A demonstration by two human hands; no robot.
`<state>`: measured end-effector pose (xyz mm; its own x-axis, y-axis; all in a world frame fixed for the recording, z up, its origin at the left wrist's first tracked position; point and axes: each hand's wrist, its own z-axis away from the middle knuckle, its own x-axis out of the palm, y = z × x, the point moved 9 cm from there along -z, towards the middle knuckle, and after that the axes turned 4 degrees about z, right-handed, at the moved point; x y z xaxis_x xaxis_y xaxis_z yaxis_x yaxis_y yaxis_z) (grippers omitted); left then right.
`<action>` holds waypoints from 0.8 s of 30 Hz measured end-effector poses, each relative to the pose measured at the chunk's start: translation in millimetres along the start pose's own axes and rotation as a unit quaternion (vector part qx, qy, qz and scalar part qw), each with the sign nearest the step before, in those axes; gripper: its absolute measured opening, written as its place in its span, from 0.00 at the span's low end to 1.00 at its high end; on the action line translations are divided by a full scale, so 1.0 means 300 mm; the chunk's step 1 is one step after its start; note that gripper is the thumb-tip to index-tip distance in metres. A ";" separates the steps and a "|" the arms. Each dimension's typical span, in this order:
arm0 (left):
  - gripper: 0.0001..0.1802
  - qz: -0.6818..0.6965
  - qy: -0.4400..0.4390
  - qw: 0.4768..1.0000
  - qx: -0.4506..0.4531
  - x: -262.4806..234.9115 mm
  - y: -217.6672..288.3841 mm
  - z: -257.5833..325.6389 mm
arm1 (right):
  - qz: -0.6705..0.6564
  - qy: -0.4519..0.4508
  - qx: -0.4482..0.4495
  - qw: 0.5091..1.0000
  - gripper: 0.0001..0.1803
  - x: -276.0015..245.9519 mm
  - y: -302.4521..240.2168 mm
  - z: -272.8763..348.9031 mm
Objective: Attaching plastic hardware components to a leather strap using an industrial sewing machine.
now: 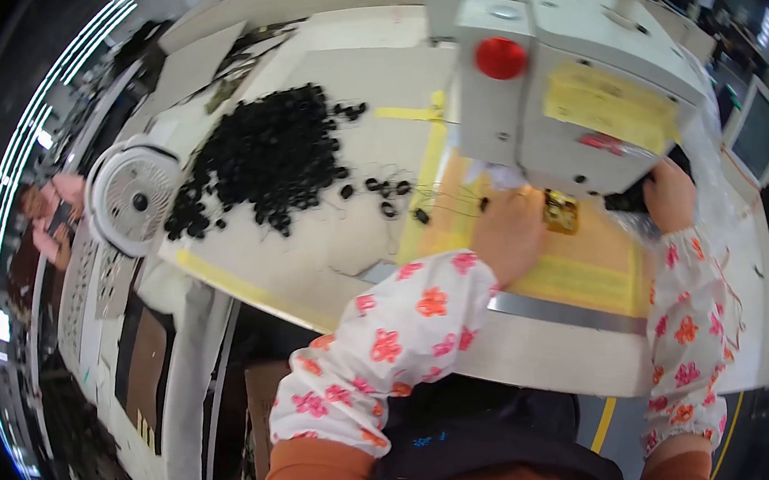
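Note:
My left hand [508, 234] rests on the yellow-taped work surface under the head of a sewing machine [566, 90], beside the gold metal plate [561, 211]. Its fingers are bent together near the needle area; what they pinch is hidden. Close by lie small black pieces [421, 215] joined by thin threads. To the right of the machine head, my right hand [670, 196] is curled against dark material [626, 201] next to clear plastic [720, 177]. The machine hides part of this hand, and I cannot make out what its fingers hold.
A large heap of small black pieces [272, 153] covers the table's left part. Beyond the table's left edge stands a white fan [136, 196], with a person in pink [58, 213] behind it. A screen [758, 133] is at the right. A metal strip [565, 308] runs along the front.

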<state>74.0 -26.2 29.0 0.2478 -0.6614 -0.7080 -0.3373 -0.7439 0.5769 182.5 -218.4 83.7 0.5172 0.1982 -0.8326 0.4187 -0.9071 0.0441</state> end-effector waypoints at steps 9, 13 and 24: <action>0.10 -0.128 0.090 0.987 0.028 0.049 -0.022 -0.043 | -0.014 0.023 -0.051 0.998 0.12 -0.065 0.001 0.000; 0.08 -0.119 0.002 0.993 -0.004 0.084 -0.056 -0.048 | -0.353 -0.040 -0.021 0.934 0.12 -0.085 -0.235 0.099; 0.06 0.007 0.069 0.997 0.018 -0.023 -0.008 -0.037 | -0.467 -0.217 0.067 0.855 0.13 0.113 -0.367 0.205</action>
<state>83.3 -20.8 37.0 0.3645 -0.6801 -0.6361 -0.3741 -0.7324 0.5688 108.1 -134.6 16.7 -0.3339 0.7280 -0.5987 0.3940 -0.4692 -0.7903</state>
